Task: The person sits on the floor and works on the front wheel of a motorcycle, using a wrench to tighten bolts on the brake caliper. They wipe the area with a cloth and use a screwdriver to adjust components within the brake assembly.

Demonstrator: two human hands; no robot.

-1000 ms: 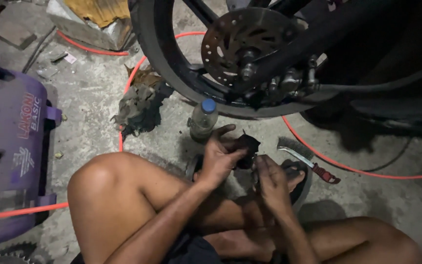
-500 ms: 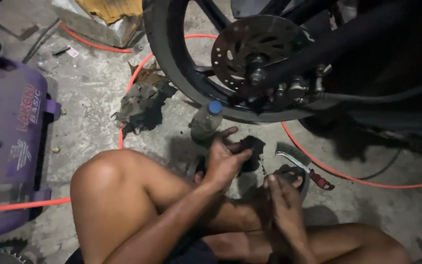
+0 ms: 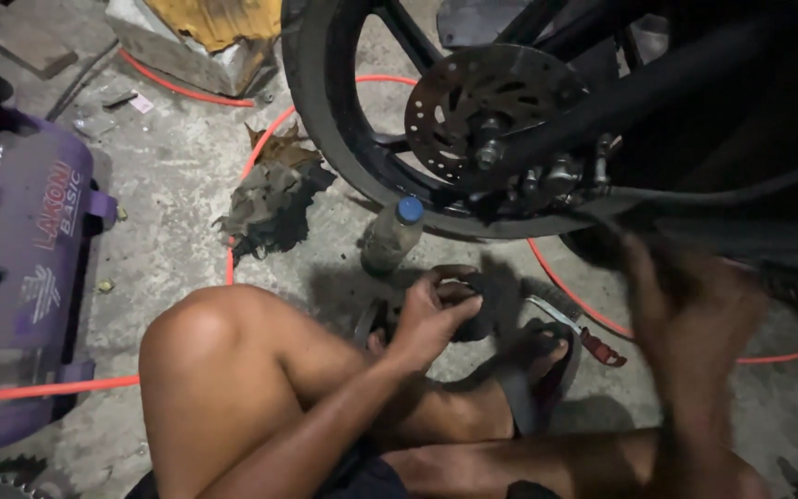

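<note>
Left hand (image 3: 429,319) grips a dark part (image 3: 477,310) — bottle (image 3: 392,237), rag (image 3: 270,196) beside.

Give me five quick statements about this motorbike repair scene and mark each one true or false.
1. The left hand grips a small dark part just above the floor. True.
2. The right hand rests flat on the floor. False: it is raised in the air and motion-blurred, below the wheel.
3. A plastic bottle with a blue cap sits by the tyre. True.
4. The hose running across the concrete is green. False: it is orange-red.
5. A dirty rag lies on the floor left of the bottle. True.
</note>
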